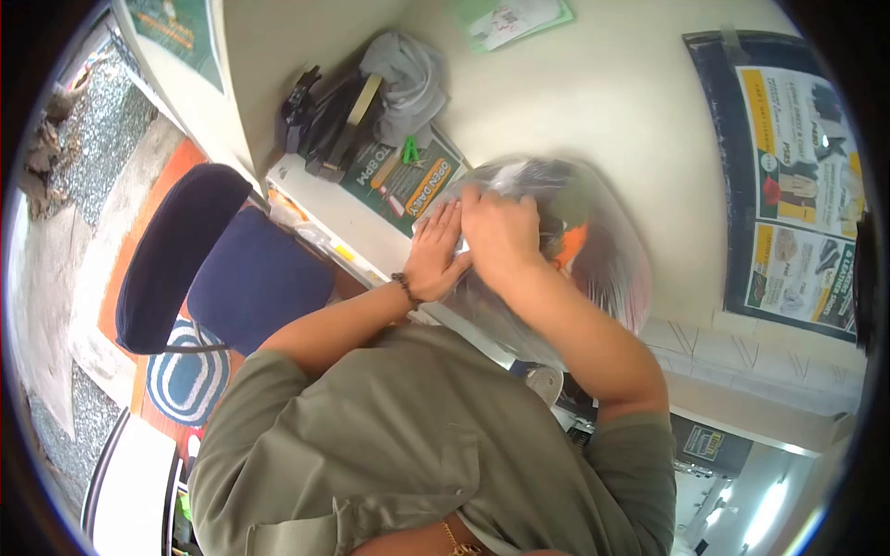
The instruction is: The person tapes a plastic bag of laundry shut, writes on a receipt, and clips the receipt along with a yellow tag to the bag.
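A large clear plastic bag (607, 255) with dark, orange and reddish contents lies on the pale counter. My left hand (436, 255), a dark beaded bracelet at its wrist, rests flat against the bag's left edge with its fingers stretched out. Right beside it, my right hand (501, 232) has its fingers curled down at the bag's upper left part. What those fingers hold, if anything, is hidden under the hand. Just left of the bag, a green sign (408, 181) with "OPEN DAILY" lies on the counter with a green clip (410, 150) on it.
Grey cloth (405, 79) and black items (324, 116) sit at the counter's upper left. A dark blue chair (260, 278) stands to the left by an oval rug (188, 371). Posters (797, 185) are at the right, a green paper (514, 20) at the top.
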Tool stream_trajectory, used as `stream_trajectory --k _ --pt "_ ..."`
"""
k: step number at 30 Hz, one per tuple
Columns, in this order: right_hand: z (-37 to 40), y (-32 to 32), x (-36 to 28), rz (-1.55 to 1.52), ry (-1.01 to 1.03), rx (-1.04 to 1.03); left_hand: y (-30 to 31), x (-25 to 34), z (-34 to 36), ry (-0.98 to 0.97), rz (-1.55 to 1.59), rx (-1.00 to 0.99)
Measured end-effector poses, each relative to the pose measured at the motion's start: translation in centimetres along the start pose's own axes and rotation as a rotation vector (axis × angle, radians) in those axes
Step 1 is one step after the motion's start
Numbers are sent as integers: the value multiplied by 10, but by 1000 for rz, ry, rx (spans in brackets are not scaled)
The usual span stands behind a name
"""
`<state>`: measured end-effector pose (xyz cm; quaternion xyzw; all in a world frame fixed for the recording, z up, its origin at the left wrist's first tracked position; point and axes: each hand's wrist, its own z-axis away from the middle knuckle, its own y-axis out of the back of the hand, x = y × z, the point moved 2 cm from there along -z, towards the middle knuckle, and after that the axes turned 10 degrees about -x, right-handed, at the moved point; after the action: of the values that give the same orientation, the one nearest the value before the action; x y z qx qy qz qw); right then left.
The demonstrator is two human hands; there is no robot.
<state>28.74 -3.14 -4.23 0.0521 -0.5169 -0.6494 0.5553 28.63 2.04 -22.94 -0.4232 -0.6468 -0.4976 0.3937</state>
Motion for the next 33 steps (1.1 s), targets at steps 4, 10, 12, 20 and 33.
stream_trajectory --k 4,10,12,20,33 --pt "66 17 5 -271 127 228 27 3 -5 5 90 187" --pt "134 4 31 -600 -5 357 16 42 -45 -200 -33 -8" --pt "154 2 48 -625 -113 454 19 44 -48 -226 -2 -81" --pt "257 -66 125 -832 -759 800 23 33 -126 -159 480 -97" --pt "288 -212 182 -1091 -935 953 49 108 -116 -5 569 60"
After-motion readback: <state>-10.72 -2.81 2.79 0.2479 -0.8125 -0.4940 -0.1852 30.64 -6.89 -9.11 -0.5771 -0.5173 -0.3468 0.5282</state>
